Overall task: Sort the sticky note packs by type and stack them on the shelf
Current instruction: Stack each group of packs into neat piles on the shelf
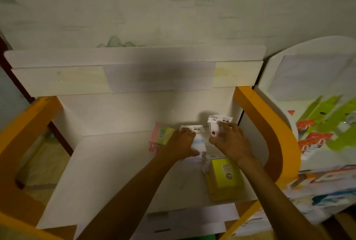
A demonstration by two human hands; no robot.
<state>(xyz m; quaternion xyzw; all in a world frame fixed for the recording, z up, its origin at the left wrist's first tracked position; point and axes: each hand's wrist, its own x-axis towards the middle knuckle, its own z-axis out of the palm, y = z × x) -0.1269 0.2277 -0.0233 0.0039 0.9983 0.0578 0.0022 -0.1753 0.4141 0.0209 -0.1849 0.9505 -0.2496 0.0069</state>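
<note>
Right hand pinches white pack raised over far right of white shelf. Left hand rests fingers-down on second white pack, grip unclear, blurred. Pink-yellow pack just left; yellow pack near right.

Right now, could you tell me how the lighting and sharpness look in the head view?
Head view: dim, warm light; a soft shadow falls on the shelf back panel; the right hand and its white pack are slightly motion-blurred; wide-angle distortion bends the orange side frames.
</note>
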